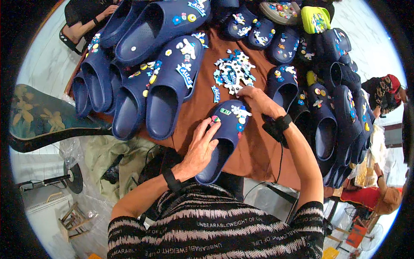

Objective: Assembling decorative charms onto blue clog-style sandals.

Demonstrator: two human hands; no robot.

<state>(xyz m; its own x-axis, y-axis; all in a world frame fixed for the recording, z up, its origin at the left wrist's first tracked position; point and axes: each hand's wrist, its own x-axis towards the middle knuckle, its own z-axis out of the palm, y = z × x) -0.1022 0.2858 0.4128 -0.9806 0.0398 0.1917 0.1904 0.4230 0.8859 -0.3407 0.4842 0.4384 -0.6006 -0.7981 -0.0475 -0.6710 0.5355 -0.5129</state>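
A navy slip-on clog (217, 156) lies before me on the brown cloth, toe pointing away. My left hand (199, 149) grips its left side, thumb and fingers over the upper. Around the fingers the clog carries several charms: a white figure (241, 111), a blue flower and a pinkish-red piece. Beyond the toe is a pile of flat blue, white and black shoe charms (234, 71). My right hand (258, 102) reaches to the pile's near edge, fingertips drawn together at a white charm; what they pinch is hard to make out. One blue-and-white charm (215, 93) lies apart, left of the pile.
Decorated navy clogs (166, 97) stand in rows at left, and more clogs (325, 129) crowd the right. A lime-green clog (316, 20) and a grey one (280, 12) are at the far right. A patterned chair back (47, 116) sits left. Other people are around the table.
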